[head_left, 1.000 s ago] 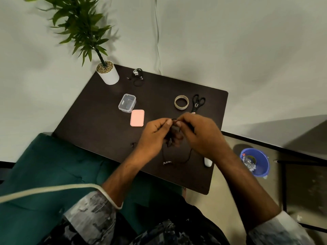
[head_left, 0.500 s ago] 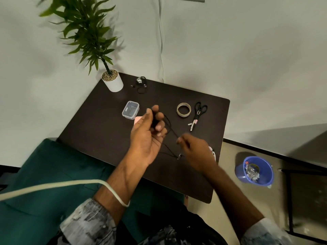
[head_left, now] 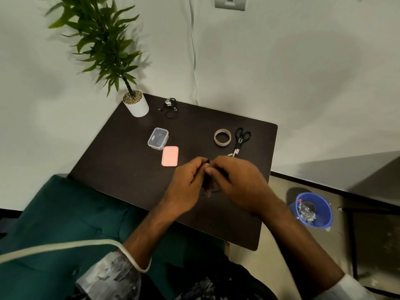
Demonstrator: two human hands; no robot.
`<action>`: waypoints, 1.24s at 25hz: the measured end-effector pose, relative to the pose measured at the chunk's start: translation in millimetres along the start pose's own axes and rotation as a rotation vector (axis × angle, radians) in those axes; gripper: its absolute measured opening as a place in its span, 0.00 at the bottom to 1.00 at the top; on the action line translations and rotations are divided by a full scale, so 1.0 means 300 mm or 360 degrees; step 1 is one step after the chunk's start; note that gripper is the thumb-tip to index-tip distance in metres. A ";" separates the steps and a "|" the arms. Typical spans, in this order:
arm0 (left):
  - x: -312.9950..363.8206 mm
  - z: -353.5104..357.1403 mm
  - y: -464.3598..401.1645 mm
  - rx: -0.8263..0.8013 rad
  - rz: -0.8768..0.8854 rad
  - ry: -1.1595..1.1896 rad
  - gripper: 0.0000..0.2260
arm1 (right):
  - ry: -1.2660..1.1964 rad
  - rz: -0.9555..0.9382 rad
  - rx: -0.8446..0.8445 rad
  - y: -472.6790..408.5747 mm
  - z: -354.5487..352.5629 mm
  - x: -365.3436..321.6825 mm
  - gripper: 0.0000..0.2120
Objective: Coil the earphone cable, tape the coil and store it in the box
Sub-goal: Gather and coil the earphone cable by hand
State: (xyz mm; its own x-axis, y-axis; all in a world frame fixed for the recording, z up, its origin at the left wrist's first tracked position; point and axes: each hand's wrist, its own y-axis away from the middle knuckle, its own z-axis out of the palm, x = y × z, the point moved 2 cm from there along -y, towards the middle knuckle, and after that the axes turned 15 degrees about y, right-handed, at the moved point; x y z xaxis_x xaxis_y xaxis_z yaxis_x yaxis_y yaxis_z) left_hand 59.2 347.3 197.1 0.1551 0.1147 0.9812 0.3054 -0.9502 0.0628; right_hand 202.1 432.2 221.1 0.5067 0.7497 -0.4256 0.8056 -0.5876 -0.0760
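Over the middle of the dark table [head_left: 121, 169], my left hand [head_left: 186, 187] and my right hand [head_left: 240, 182] meet with fingers closed on the black earphone cable [head_left: 206, 178]. Most of the cable is hidden between the hands; only a dark bundle shows. The clear plastic box [head_left: 158, 138] stands open to the far left of the hands, its pink lid [head_left: 170, 156] lying beside it. A roll of tape [head_left: 222, 137] and black scissors [head_left: 241, 140] lie beyond my right hand.
A potted plant [head_left: 136, 103] stands at the table's far left corner, with another coiled black cable [head_left: 171, 108] next to it. A blue bin [head_left: 312, 210] sits on the floor at the right. A green seat [head_left: 54, 213] lies below left.
My hands were apart, the left raised with the cable and the right pulling it out. Now they have come back together low over the table, with the cable bunched between them.
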 end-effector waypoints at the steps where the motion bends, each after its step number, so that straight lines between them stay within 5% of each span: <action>1: 0.002 0.014 0.015 -0.0008 -0.0122 0.0211 0.12 | 0.0024 0.0031 0.0036 -0.011 -0.012 0.015 0.11; 7: 0.036 0.034 0.040 -0.0061 -0.0513 0.0844 0.18 | 0.0021 0.0068 0.0118 -0.023 0.006 0.039 0.13; 11: 0.048 0.011 0.058 -0.0179 -0.0742 0.1955 0.18 | -0.0165 0.0312 0.0193 -0.010 0.056 0.090 0.20; 14: 0.073 -0.030 0.016 0.0050 -0.0520 0.2547 0.14 | -0.0194 0.0358 0.0014 0.041 0.158 0.067 0.20; 16: 0.077 -0.064 -0.023 0.0455 -0.0181 0.2346 0.12 | -0.0140 0.0282 -0.0230 0.079 0.201 0.011 0.19; 19: 0.052 -0.101 -0.046 0.0828 0.0252 0.1068 0.11 | -0.0166 0.0100 -0.0439 0.107 0.198 -0.056 0.12; 21: 0.015 -0.097 -0.039 0.0705 0.0321 0.0286 0.10 | -0.0223 0.0069 -0.0317 0.102 0.152 -0.068 0.10; 24: -0.045 -0.066 -0.009 0.0210 0.0201 -0.0305 0.10 | -0.0276 0.0096 -0.0018 0.064 0.076 -0.032 0.11; 26: -0.059 -0.025 0.004 0.0019 0.0113 -0.0195 0.12 | -0.0250 0.0117 0.0086 0.020 0.037 0.012 0.11; 31: -0.015 0.058 -0.001 -0.0066 -0.0522 0.1364 0.18 | -0.0732 0.0332 0.0183 -0.050 0.020 0.124 0.16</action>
State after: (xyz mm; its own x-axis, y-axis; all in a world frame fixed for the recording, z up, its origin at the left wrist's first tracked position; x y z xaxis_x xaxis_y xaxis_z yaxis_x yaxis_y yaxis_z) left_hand 74.6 352.2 189.5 -0.6880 0.1420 0.7117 0.1746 -0.9195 0.3523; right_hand 207.1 467.1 201.1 0.4446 0.4171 -0.7927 0.6497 -0.7593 -0.0352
